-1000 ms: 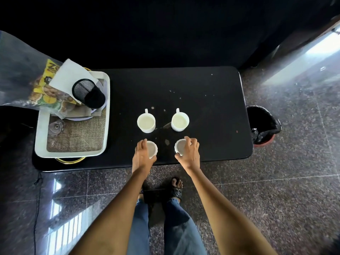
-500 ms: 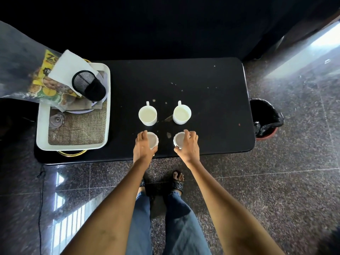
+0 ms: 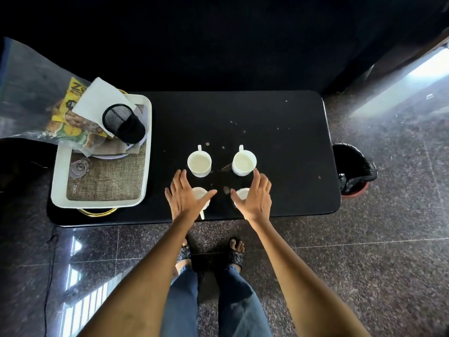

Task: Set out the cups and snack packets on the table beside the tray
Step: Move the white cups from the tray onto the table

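Change: both hands have let go of the near cups and now hover over them with fingers straightened.
Table: black table [image 3: 279,132] fills the frame's centre, speckled with small spills.
Tray: white tray [image 3: 147,152] sits at the table's left end, lined with burlap.
Snack packets: yellow snack packets [image 3: 70,117] lie in a clear bag across the tray's upper left corner, beside a tipped black mesh cup [image 3: 124,124].
Far cups: far left cup [image 3: 199,162] and far right cup [image 3: 243,162] stand centre frame, handles pointing away.
Near cups: near left cup [image 3: 206,201] and near right cup [image 3: 241,192] stand partly hidden under the hands.
Left hand: left hand [image 3: 185,198] is flat, fingers spread, holding nothing.
Right hand: right hand [image 3: 256,197] is likewise, fingers apart.
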### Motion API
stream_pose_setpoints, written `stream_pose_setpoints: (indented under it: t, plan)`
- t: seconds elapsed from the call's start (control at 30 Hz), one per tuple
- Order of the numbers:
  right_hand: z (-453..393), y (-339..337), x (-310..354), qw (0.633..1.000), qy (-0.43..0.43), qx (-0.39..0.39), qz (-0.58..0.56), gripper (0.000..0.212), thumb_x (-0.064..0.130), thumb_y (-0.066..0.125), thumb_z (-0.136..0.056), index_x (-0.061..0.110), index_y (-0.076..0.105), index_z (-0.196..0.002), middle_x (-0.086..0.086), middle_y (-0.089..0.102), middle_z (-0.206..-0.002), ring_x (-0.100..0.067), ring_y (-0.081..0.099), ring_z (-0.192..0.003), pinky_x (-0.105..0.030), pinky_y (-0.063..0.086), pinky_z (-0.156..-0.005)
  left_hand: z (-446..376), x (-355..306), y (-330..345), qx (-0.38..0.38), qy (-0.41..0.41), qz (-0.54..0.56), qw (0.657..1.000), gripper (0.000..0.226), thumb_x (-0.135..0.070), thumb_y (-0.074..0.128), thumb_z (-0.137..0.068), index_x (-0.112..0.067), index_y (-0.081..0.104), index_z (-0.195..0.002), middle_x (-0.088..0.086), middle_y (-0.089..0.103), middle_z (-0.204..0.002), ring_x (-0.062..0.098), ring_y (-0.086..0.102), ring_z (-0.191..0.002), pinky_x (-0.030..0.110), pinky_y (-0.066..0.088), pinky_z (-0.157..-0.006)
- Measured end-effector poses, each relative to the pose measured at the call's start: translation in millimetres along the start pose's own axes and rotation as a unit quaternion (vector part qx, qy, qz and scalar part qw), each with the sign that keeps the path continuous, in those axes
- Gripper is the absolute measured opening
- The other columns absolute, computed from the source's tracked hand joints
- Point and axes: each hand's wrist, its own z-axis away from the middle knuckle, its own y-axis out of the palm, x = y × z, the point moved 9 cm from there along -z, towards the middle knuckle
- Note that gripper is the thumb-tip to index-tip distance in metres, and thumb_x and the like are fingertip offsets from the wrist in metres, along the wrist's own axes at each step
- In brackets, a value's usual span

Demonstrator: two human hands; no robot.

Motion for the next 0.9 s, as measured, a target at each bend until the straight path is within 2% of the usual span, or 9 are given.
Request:
stream_pose_setpoints:
  t: [0.07,0.17,0.27,0.37,0.53,0.9]
  plan:
    - [-17.1,-5.6,11.3,1.0,-0.007,-0.03,-0.003,0.087,0.049,0.064,-0.078,0.01,0.023,-0.145,-0.015,0.031,-0.146,-0.03,0.029,-0.136,-0.041,0.053,-0.089,-20.7,-4.4,-6.3,0.001,0.014,0.003,1.0,0.109,-0.065,0.069,-0.065,-0.007,0.025,-0.145,0.012,0.031,-0.152,0.031,0.036,-0.137,0.05,0.032,-0.111]
    - [-44.6,-2.4,28.7,1.0,-0.014,-0.022,-0.011,0.086,0.039,0.065,-0.082,0.007,0.019,-0.147,-0.016,0.026,-0.149,-0.03,0.024,-0.139,-0.039,0.051,-0.093,-49.9,-18.2,-7.9,0.033,0.05,0.003,0.998,0.103,-0.05,0.076,-0.068,-0.007,0.022,-0.146,0.012,0.032,-0.15,0.031,0.036,-0.136,0.047,0.037,-0.107]
    - [-59.0,2.4,36.0,1.0,-0.019,-0.019,0.011,0.075,0.033,0.06,-0.086,0.003,0.024,-0.145,-0.016,0.032,-0.146,-0.029,0.03,-0.135,-0.04,0.054,-0.092,-64.7,-28.7,-3.5,0.061,0.053,0.006,0.997,0.093,-0.035,0.078,-0.071,-0.008,0.026,-0.144,0.011,0.035,-0.146,0.029,0.039,-0.132,0.044,0.046,-0.096]
    - [-61.8,4.5,33.9,0.999,-0.023,-0.02,0.022,0.069,0.033,0.058,-0.087,0.002,0.03,-0.142,-0.015,0.037,-0.142,-0.029,0.035,-0.131,-0.04,0.054,-0.089,-67.3,-31.4,-1.0,0.058,0.049,0.014,0.997,0.081,-0.027,0.078,-0.073,-0.009,0.034,-0.138,0.011,0.041,-0.139,0.027,0.043,-0.126,0.041,0.05,-0.088]
    - [-61.9,3.0,26.7,0.999,-0.032,-0.025,0.024,0.066,0.03,0.063,-0.083,0.004,0.037,-0.138,-0.014,0.041,-0.138,-0.029,0.039,-0.127,-0.04,0.055,-0.085,-67.6,-27.7,-0.4,0.052,0.05,0.035,0.997,0.076,-0.023,0.079,-0.07,-0.008,0.04,-0.134,0.013,0.046,-0.133,0.028,0.046,-0.121,0.038,0.049,-0.086]
    - [-63.2,3.2,25.8,0.999,-0.029,-0.023,0.018,0.067,0.032,0.063,-0.082,0.005,0.038,-0.138,-0.013,0.041,-0.139,-0.028,0.038,-0.129,-0.039,0.056,-0.079,-68.7,-27.8,-1.6,0.054,0.056,0.035,0.996,0.075,-0.024,0.079,-0.07,-0.006,0.041,-0.133,0.014,0.046,-0.132,0.029,0.046,-0.12,0.038,0.049,-0.087]
